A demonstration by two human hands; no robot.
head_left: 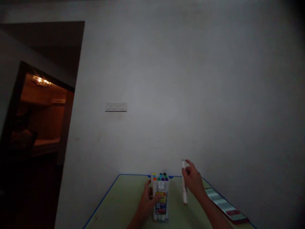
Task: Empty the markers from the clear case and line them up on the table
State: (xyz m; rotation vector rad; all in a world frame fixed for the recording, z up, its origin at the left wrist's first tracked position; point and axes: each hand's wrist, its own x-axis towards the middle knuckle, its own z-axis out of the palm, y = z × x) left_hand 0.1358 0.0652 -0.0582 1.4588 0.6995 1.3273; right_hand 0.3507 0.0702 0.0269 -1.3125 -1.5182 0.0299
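A clear case of markers (161,203) stands upright on the table, its several coloured cap ends showing at the top and a yellow and dark label on its front. My left hand (148,201) is closed around the left side of this case, the thumb across the label. To the right of it, my right hand (192,178) pinches a single white marker (184,192) near its upper part. The marker is held nearly upright, with a dark tip at its top end. Whether its lower end touches the table I cannot tell.
The pale green table (124,197) has a blue edge and meets a plain wall (190,95). A phone (226,205) with a lit screen and red edge lies at the right, beside my right forearm. A switch panel (116,107) is on the wall; a doorway (43,111) opens at left.
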